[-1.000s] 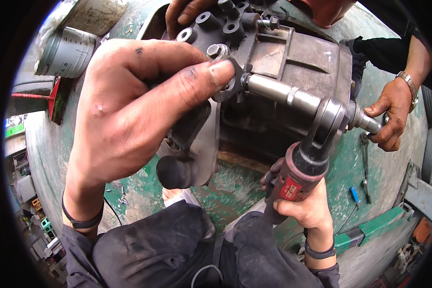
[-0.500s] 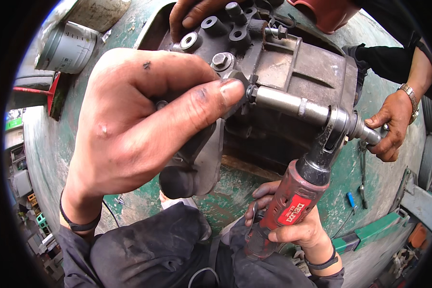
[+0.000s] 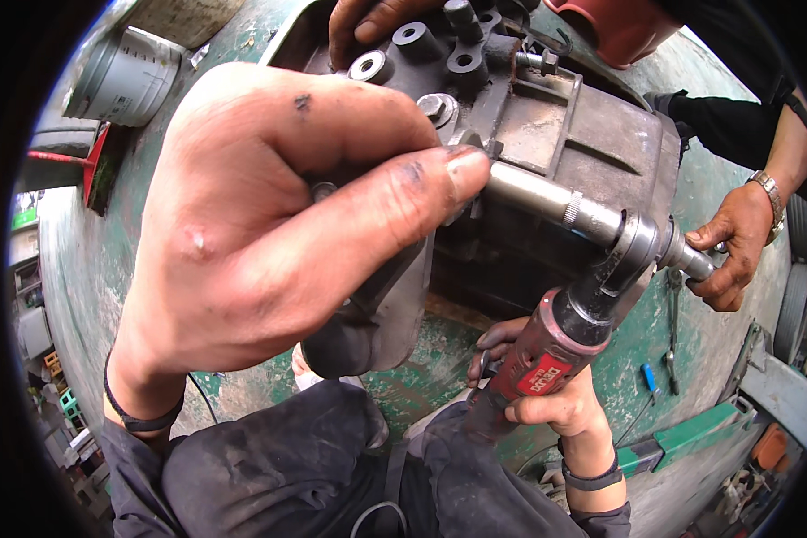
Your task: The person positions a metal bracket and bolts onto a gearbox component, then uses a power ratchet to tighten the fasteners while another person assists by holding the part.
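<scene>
In my right hand (image 3: 565, 408) is a red and black power ratchet (image 3: 556, 336), gripped round its handle. A long silver socket (image 3: 547, 197) on its head points left against the side of a grey metal gearbox-like housing (image 3: 614, 125). My left hand (image 3: 233, 224) is closed, thumb and forefinger pinched at the socket's tip; what lies between them is hidden. Just above those fingertips a bolt head (image 3: 433, 108) shows. From the right, a co-worker's hand (image 3: 735, 233) with a metal watch holds the short silver piece on the ratchet head's far side.
Another hand (image 3: 381, 20) rests at the housing's far left. A grey bucket (image 3: 130, 81) stands at upper left, a red container (image 3: 614, 31) at the top. A blue-handled screwdriver (image 3: 649, 377) and a wrench (image 3: 672, 336) lie on the green floor, near a green metal bar (image 3: 699, 438).
The view has shifted slightly. My left fingertips now cover the socket's tip, which showed bare before. My right hand keeps its grip on the ratchet, and the co-worker's hand stays at its head.
</scene>
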Motion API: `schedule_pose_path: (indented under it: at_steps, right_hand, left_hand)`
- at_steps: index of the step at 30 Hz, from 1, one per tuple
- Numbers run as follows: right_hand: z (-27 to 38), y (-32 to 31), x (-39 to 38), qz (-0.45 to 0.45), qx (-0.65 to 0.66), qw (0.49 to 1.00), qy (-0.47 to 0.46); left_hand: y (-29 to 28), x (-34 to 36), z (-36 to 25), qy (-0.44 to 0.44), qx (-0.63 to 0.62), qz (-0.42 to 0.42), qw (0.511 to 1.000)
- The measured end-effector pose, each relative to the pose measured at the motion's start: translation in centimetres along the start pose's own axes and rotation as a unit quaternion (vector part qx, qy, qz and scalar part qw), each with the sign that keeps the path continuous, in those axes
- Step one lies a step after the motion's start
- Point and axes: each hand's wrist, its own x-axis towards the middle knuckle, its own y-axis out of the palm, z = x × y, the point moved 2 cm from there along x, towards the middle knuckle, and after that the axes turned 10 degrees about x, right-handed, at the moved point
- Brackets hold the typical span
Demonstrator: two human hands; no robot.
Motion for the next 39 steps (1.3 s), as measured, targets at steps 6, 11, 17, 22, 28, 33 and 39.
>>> schedule_pose_path:
  at_steps: [6,11,17,22,28,33,39]
  right_hand:
    - [-0.5,-0.3,0.3,0.066,0.046,0.997,0.0]
    - [-0.5,-0.2,0.0,0.058,0.05,0.997,0.002]
    - [-0.1,0.7,-0.4,-0.028,0.047,0.998,0.016]
    - [-0.4,0.7,-0.1,0.009,0.032,0.999,0.017]
    - [-0.9,0.2,0.2,0.05,0.03,0.998,0.006]
    - [-0.7,0.3,0.2,0.045,0.018,0.999,0.025]
    - [-0.7,0.8,0.4,0.015,0.023,0.999,0.026]
  left_hand:
    - [0.9,-0.3,-0.4,0.006,0.034,-0.08,0.996]
    - [0.7,-0.2,-0.7,-0.008,0.065,-0.051,0.997]
    - [0.4,0.1,-0.9,-0.015,0.034,-0.008,0.999]
    - [0.2,-0.1,-0.6,-0.011,0.029,-0.011,0.999]
    - [0.3,-0.2,-0.6,-0.036,-0.003,-0.012,0.999]
    - [0.1,0.0,-0.4,-0.025,0.025,-0.007,0.999]
    - [0.2,0.0,-0.4,-0.037,0.016,-0.004,0.999]
